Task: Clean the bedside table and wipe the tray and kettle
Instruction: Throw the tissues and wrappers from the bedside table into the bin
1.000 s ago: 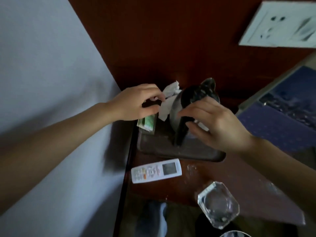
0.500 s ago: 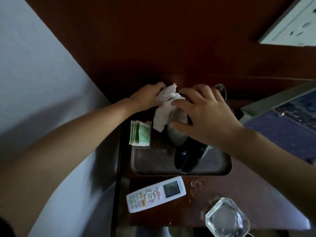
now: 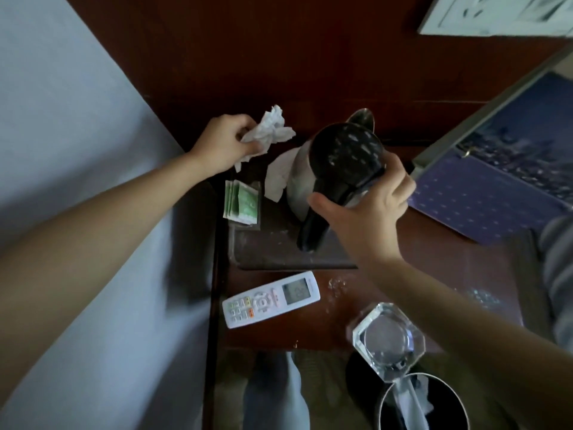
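A steel kettle (image 3: pixel 338 156) with a black lid and black handle stands on a dark tray (image 3: pixel 273 246) on the wooden bedside table (image 3: pixel 434 262). My right hand (image 3: pixel 366 212) grips the kettle's handle near the lid. My left hand (image 3: pixel 223 144) holds a crumpled white tissue (image 3: pixel 269 131) at the tray's far left corner, apart from the kettle. Another white tissue (image 3: pixel 277 175) lies against the kettle's left side.
Green sachets (image 3: pixel 242 203) lie on the tray's left edge. A white remote (image 3: pixel 271 299) sits in front of the tray, a glass ashtray (image 3: pixel 387 339) at the table's near edge. A bin (image 3: pixel 424 401) stands on the floor below. The bed (image 3: pixel 77 150) lies to the left, a blue framed picture (image 3: pixel 511 181) to the right.
My left hand has pulled the tissue away from the kettle toward the left. My right hand has shifted from the kettle's top to its handle, uncovering the lid.
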Motion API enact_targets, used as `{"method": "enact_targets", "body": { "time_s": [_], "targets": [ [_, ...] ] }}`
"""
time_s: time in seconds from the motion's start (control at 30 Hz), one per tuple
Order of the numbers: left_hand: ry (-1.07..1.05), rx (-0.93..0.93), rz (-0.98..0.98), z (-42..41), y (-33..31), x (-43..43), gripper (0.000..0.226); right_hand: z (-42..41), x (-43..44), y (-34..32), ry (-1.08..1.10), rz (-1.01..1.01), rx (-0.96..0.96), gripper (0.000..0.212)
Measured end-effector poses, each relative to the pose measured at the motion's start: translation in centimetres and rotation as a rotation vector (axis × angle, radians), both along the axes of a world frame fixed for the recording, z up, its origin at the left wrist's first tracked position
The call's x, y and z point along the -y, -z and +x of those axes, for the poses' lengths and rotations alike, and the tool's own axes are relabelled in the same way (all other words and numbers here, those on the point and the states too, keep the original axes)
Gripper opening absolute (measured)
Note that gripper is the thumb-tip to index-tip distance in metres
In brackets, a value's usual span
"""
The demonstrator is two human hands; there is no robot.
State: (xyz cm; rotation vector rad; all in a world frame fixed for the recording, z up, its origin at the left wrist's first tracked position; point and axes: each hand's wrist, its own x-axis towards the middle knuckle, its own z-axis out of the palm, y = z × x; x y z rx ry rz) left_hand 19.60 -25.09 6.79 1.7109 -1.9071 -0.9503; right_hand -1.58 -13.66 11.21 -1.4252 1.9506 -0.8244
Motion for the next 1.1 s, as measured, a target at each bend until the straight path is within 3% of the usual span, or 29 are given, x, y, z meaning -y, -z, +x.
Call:
{"method": "enact_targets", "body": {
  "time_s": [0.17,0.43,0.57,0.67,0.77,0.83,0.9,1.0,1.1],
  "targets": [
    [0.002,0.016,-0.005,0.0,-0.5,-2.4,0.024,-0.9,0.1,0.5,-0.106,0.008,0.018,0.097],
    [0.008,0.007,0.008,-0.7,-0.9,-4.4,0.025,-9.2,2.8,-0.7,-0.454,0.009,-0.013,0.088],
    [-0.01,0.015,0.016,-0.7,-0.8,-4.8,0.025,-11.2,3.5,-0.9,-0.434,0.003,-0.092,0.083],
    [-0.033,0.025,0.028,0.0,-0.8,-4.7,0.027,-10.1,2.1,-1.1,-0.44,-0.253,-0.328,0.07],
    [-0.027,0.043,0.064,1.4,-1.1,-4.1,0.03,-5.9,0.7,0.3,-0.672,-0.554,-0.399,0.048],
    [-0.034,0.047,0.094,2.6,-1.3,-3.7,0.034,-1.9,0.4,2.2,-0.843,-0.477,-0.323,0.04],
    [-0.05,0.005,0.125,3.7,-1.1,-3.5,0.035,1.6,1.2,4.7,-0.886,-0.251,-0.178,0.036],
    [-0.076,-0.06,0.13,4.8,-0.2,-3.2,0.029,4.9,5.0,8.9,-0.731,-0.101,-0.053,0.043],
    [-0.087,-0.086,0.106,5.1,1.0,-3.0,0.023,6.3,8.5,12.1,-0.536,0.037,-0.135,0.055]
  ]
}}
